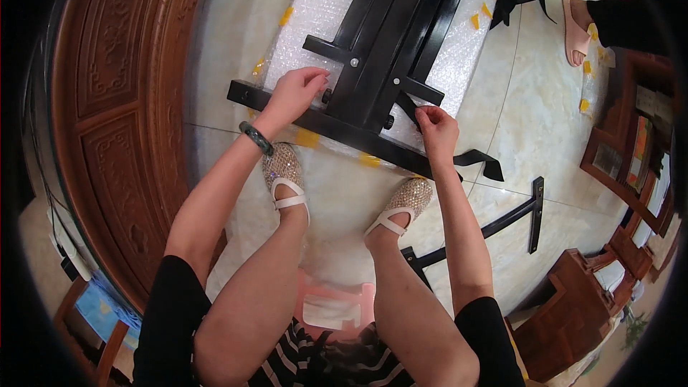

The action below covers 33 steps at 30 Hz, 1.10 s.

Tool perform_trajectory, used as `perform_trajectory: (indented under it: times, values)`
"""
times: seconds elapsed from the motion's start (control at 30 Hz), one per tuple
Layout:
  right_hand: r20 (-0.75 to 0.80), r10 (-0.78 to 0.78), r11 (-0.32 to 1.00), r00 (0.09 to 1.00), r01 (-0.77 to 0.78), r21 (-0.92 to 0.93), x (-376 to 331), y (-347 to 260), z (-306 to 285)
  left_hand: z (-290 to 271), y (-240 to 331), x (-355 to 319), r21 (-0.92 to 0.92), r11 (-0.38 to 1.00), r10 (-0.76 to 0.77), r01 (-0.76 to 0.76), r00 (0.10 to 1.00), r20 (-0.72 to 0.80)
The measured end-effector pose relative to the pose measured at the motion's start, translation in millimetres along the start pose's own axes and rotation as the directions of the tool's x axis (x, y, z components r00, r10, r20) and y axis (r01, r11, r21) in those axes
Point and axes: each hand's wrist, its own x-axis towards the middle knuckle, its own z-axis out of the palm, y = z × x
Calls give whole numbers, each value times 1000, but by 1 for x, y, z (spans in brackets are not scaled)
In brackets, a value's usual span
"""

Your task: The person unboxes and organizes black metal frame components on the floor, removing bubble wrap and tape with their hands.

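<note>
A black metal frame (373, 50) with long parallel bars lies on a package in bubble wrap (459, 43). Its crossbar (315, 123) runs along the near side, in front of my feet. My left hand (290, 100) hovers over the left part of that crossbar, fingers loosely curved with nothing visible in them, beside a small black knob (327, 96). Between thumb and fingers, my right hand (437, 129) pinches a black strap (407, 107) near the frame's right side. A second black knob (388, 122) sits left of this hand. Strap material (481, 163) also trails onto the floor.
A black T-shaped metal part (494, 226) lies on the tiles at right. Carved wooden furniture (115, 115) lines the left; a wooden piece (573, 308) stands lower right. Another person's foot in a pink slipper (575, 32) is at upper right. A pink stool (335, 301) is beneath me.
</note>
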Motion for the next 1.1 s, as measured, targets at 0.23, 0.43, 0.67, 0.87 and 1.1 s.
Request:
perform_trajectory:
  times: [0.23,0.43,0.67,0.87,1.1]
  values:
    - [7,-67,997,998,66,32,7,6,28,12,-1,18,128,990,55,-55,998,2]
    - [20,-63,996,998,64,-65,-4,9,9,15,1,21,101,995,20,-24,999,40]
    - [-13,-49,998,999,48,-34,6,10,26,28,17,24,5,994,-105,105,994,12]
    - [45,-26,999,999,24,34,7,1,24,27,16,26,-132,977,-165,167,986,28]
    - [-42,-130,990,991,127,-58,7,6,31,28,20,29,-173,957,-216,232,971,104]
